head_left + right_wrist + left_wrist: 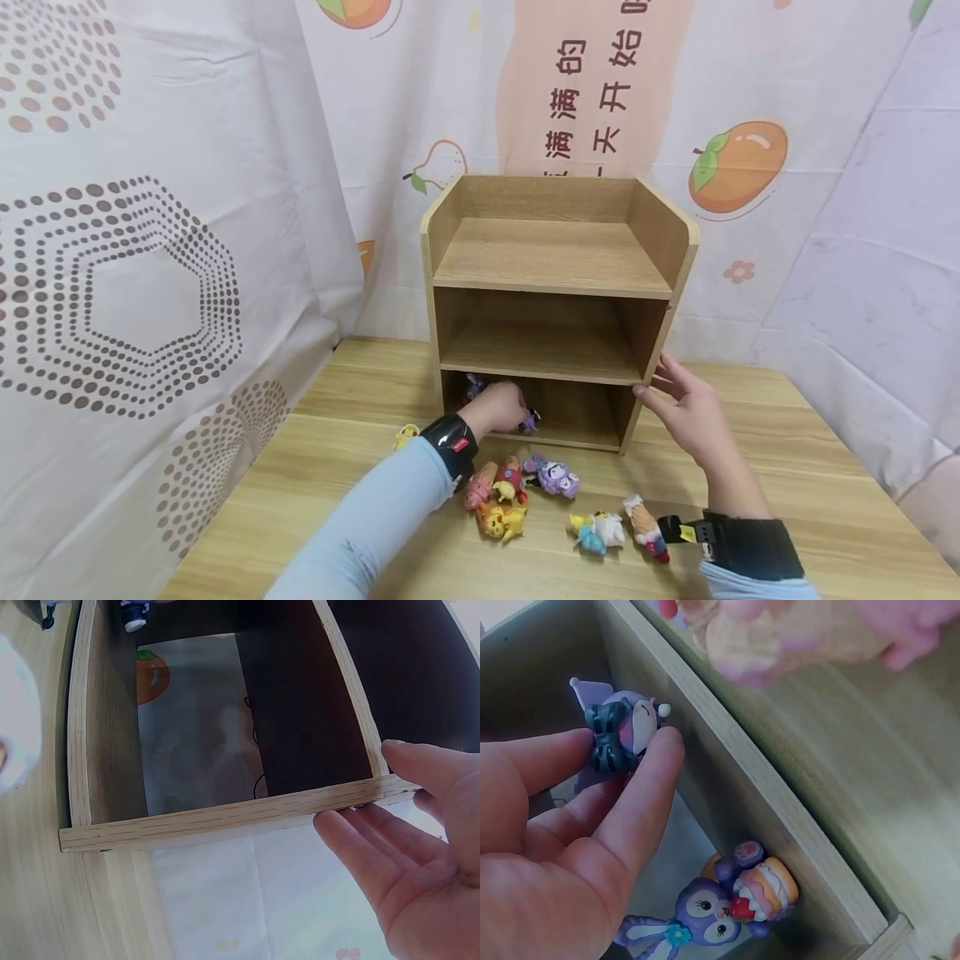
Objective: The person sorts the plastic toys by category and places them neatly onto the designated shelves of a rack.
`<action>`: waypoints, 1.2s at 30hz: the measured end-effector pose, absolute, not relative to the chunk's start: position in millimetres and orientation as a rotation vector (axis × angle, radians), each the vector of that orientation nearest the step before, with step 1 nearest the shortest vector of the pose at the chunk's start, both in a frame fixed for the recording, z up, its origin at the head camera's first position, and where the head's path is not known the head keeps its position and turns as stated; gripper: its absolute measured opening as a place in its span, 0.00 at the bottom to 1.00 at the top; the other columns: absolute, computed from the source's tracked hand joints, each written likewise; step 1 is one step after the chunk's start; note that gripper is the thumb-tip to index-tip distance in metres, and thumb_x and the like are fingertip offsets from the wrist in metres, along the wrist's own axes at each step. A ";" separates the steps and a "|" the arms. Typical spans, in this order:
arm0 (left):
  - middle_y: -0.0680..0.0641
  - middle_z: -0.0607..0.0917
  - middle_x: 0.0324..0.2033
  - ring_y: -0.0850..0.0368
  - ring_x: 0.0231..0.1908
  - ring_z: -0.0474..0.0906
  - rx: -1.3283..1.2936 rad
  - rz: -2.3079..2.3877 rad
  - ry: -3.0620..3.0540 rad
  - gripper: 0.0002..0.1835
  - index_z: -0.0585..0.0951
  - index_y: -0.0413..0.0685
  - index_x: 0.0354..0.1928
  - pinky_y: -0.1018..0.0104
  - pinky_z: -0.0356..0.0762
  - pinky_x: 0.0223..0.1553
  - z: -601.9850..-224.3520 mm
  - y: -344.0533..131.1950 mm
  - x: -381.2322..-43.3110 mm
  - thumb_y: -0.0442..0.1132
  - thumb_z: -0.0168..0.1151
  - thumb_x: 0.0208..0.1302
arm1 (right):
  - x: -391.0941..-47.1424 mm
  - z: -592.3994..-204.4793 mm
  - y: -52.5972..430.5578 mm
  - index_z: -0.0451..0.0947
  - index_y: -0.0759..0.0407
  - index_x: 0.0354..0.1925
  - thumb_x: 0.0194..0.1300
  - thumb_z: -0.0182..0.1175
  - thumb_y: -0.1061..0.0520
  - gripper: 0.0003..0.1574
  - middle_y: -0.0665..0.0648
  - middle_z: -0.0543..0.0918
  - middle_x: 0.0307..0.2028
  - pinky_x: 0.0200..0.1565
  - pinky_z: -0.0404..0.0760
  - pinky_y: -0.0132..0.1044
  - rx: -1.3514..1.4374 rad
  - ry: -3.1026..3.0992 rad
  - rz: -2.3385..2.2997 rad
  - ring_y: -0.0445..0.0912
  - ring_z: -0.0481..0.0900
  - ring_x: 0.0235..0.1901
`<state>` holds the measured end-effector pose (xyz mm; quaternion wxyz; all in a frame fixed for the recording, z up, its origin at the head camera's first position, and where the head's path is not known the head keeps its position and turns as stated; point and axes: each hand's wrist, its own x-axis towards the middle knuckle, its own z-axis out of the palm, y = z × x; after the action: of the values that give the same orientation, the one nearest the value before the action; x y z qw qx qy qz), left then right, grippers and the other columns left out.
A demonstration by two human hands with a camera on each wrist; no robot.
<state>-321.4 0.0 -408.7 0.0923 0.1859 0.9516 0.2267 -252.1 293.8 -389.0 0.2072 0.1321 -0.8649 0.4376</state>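
In the left wrist view, my left hand (pixel 570 832) pinches a small purple figurine (pixel 607 739) with a large dark bow between thumb and fingertips. It is inside the bottom compartment of a wooden shelf unit (pixel 555 254), close over the board. Beside it in that compartment lies a purple rabbit figurine (pixel 701 907) with a blue flower and a cake. My right hand (pixel 690 412) holds the unit's right side panel (pixel 225 819), the thumb at its front edge where the middle board meets it and the fingers along the outer face.
Several figurines lie on the wooden table before the shelf: a lavender one (pixel 555 477), a yellow one (pixel 502 522), a pink one (pixel 478 490), a white-and-blue one (pixel 597 532) and a cone-shaped one (pixel 645 527). A printed curtain (pixel 375 150) hangs behind.
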 end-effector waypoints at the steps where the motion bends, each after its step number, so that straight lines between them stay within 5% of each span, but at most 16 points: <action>1: 0.52 0.81 0.25 0.58 0.25 0.75 0.550 0.664 2.817 0.15 0.82 0.46 0.24 0.66 0.75 0.30 -408.5 0.5 -322.4 0.40 0.61 0.72 | -251.9 -389.0 293.6 0.57 0.62 0.78 0.69 0.67 0.56 0.47 0.72 0.73 0.65 0.44 0.74 0.16 0.369 -2.406 1.223 0.68 0.77 0.59; 4: 0.53 0.72 0.15 0.59 0.16 0.66 0.538 0.654 2.778 0.24 0.72 0.49 0.14 0.67 0.66 0.22 -407.9 2.4 -325.1 0.40 0.58 0.74 | -251.1 -388.6 293.2 0.57 0.60 0.78 0.69 0.67 0.57 0.46 0.72 0.74 0.65 0.44 0.74 0.16 0.374 -2.399 1.227 0.69 0.77 0.58; 8: 0.53 0.70 0.15 0.59 0.16 0.65 0.546 0.556 2.778 0.26 0.69 0.50 0.13 0.68 0.65 0.22 -408.9 4.3 -326.2 0.40 0.55 0.76 | -250.2 -387.9 292.3 0.57 0.60 0.78 0.69 0.67 0.57 0.47 0.72 0.73 0.65 0.44 0.74 0.17 0.374 -2.404 1.237 0.68 0.77 0.59; 21: 0.45 0.84 0.38 0.54 0.33 0.76 0.576 0.476 2.826 0.11 0.84 0.40 0.38 0.64 0.75 0.38 -407.7 9.1 -323.8 0.37 0.54 0.75 | -246.7 -383.4 291.6 0.58 0.60 0.78 0.68 0.69 0.58 0.48 0.73 0.74 0.65 0.43 0.73 0.15 0.375 -2.400 1.218 0.67 0.78 0.58; 31: 0.40 0.84 0.54 0.48 0.52 0.81 0.565 0.564 2.840 0.18 0.81 0.35 0.59 0.59 0.78 0.54 -407.6 8.8 -316.3 0.39 0.57 0.74 | -246.2 -384.8 291.1 0.58 0.59 0.78 0.68 0.69 0.58 0.48 0.73 0.74 0.64 0.43 0.73 0.15 0.378 -2.391 1.222 0.66 0.78 0.58; 36: 0.41 0.84 0.54 0.51 0.45 0.81 0.577 0.557 2.858 0.19 0.80 0.36 0.59 0.61 0.79 0.48 -406.0 8.5 -312.5 0.39 0.58 0.73 | -246.5 -385.3 291.8 0.57 0.59 0.78 0.68 0.69 0.57 0.48 0.72 0.73 0.65 0.43 0.72 0.15 0.369 -2.401 1.216 0.66 0.78 0.58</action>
<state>-312.5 8.5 -406.0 0.0863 0.1938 0.9592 0.1870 -246.5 291.8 -385.3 0.2111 0.1327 -0.8639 0.4376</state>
